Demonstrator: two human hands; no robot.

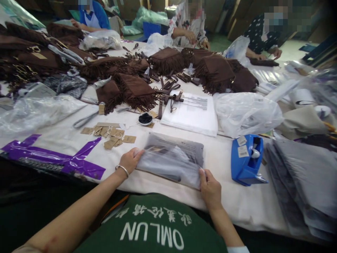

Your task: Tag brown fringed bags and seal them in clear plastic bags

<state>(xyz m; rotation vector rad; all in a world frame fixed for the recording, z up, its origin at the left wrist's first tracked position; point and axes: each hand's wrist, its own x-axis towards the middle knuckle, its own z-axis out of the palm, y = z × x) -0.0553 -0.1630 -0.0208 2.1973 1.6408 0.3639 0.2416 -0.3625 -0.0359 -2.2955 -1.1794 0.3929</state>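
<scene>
A translucent plastic bag (171, 160) with something greyish inside lies on the white-covered table in front of me. My left hand (131, 161) pinches its left end, thumb on top. At its right end, my right hand (210, 186) grips the lower corner. The bag's contents are blurred by the plastic. Beyond my left hand lie several brown paper tags (113, 137) with white strings. A small white dish (145, 119) of black material sits behind the bag. To the right of my right hand stands a blue tape dispenser (246, 160).
Brown fringed bags (137, 89) pile across the table's middle and left. A stack of white printed plastic bags (191, 114) lies behind. Grey plastic bags (302, 175) are stacked at right. Purple tape (55, 156) marks the left edge. Several people (189, 28) work at the far side.
</scene>
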